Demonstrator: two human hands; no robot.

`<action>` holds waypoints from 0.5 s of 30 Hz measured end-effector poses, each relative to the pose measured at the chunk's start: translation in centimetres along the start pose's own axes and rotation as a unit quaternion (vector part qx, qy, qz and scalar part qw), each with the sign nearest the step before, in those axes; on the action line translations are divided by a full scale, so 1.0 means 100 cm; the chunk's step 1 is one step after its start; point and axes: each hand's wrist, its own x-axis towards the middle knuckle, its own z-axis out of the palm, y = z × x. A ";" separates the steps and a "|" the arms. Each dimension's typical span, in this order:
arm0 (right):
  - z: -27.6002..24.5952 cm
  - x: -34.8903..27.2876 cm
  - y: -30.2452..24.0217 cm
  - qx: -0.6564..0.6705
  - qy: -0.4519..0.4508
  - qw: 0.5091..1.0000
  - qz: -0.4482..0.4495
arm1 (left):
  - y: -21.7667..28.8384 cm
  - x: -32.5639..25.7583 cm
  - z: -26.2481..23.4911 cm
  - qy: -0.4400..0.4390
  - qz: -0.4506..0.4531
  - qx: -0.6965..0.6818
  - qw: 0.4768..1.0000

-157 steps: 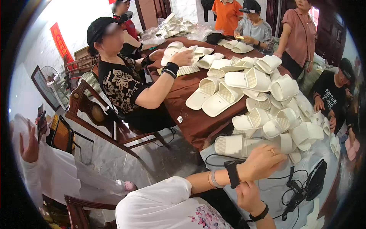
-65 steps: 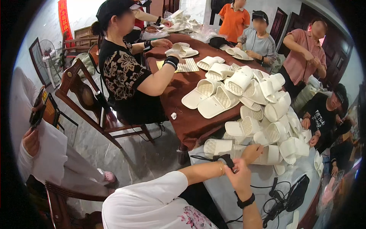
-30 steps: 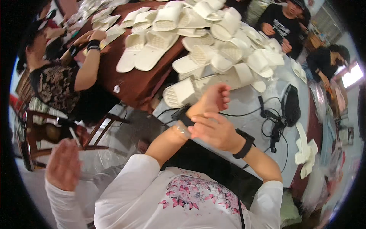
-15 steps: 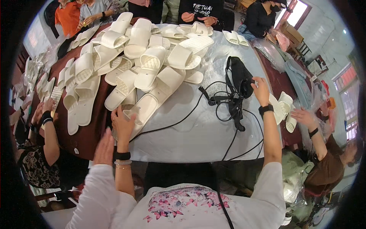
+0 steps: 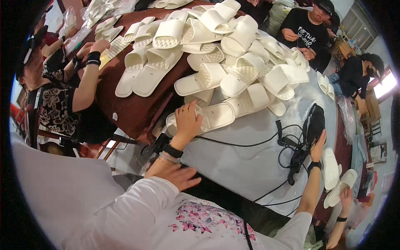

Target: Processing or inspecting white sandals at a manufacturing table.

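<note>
My left hand (image 5: 187,121), with a black band and bracelets at the wrist, lies over cream slippers at the table's near left edge. Its fingers are stretched out, touching a slipper (image 5: 217,117); the surface under the palm is hidden. On the right, my right hand (image 5: 318,146) rests open against a black pouch (image 5: 315,121) with tangled straps (image 5: 291,154), fingers extended along its side. A black cable (image 5: 241,144) runs from the straps toward my left hand. Beyond it lies a heap of cream slippers (image 5: 246,35).
Another person's white-sleeved arm (image 5: 137,200) and open hand (image 5: 180,177) reach beside my left forearm. A person in a patterned top (image 5: 58,104) works at left. Further slippers (image 5: 331,168) lie at right, near another person's hand (image 5: 346,200). The grey-covered table (image 5: 250,160) has a brown-covered part (image 5: 114,104).
The view has turned left, so the scene sits further right and tilted. The white-sleeved person's hand has moved from beside my left hand to beside my forearm. My hands stay by the slippers and pouch.
</note>
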 end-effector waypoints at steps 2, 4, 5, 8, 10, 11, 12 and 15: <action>0.001 0.000 0.009 0.027 -0.025 0.996 0.081 | -0.003 -0.001 0.000 0.002 -0.004 -0.009 1.000; 0.003 0.001 0.017 0.025 -0.028 0.996 0.081 | 0.002 0.006 -0.003 0.006 -0.001 -0.020 1.000; 0.001 0.000 0.022 0.026 -0.027 0.996 0.081 | 0.006 0.010 -0.005 0.026 -0.002 -0.067 0.997; -0.031 0.013 0.045 -0.030 -0.168 0.973 0.157 | 0.011 0.039 -0.018 0.098 0.010 -0.107 0.989; -0.062 0.059 -0.009 0.213 -0.182 0.925 0.257 | 0.006 0.064 -0.033 0.154 0.010 -0.084 0.984; -0.072 0.076 -0.030 0.195 -0.137 0.953 0.186 | 0.011 0.085 -0.035 0.134 0.018 -0.096 0.986; -0.079 0.093 -0.054 0.175 -0.091 0.974 0.116 | 0.015 0.101 -0.033 0.112 0.028 -0.110 0.987; -0.047 0.147 -0.158 0.279 -0.078 0.955 0.057 | 0.045 0.128 -0.014 -0.156 -0.115 -0.006 0.981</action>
